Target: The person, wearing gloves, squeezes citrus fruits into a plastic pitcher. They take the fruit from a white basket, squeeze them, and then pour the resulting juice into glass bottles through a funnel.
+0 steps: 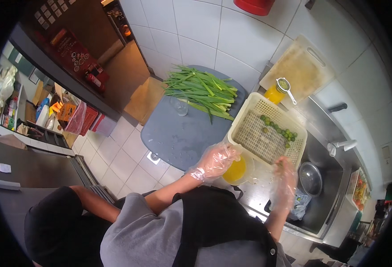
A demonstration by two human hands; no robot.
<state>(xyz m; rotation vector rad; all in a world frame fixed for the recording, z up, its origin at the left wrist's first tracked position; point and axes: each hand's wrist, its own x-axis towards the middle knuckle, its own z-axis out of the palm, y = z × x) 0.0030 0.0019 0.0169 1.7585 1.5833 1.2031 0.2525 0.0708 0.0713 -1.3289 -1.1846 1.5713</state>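
My left hand, in a clear plastic glove, is at the left rim of a bowl of yellow liquid. Its fingers are curled in above the bowl, and whatever they hold is hidden. To the right of the bowl, my gloved right hand is raised by the near right corner of a cream plastic basket. Its fingertips are pinched together; a hint of green shows there, too small to name. Inside the basket, small round green citrus fruits lie toward the far and right sides.
Long green leaves and a clear glass rest on the grey table. Behind the basket are a jar of yellow liquid with a strainer and a cutting board. A metal bowl sits in the sink.
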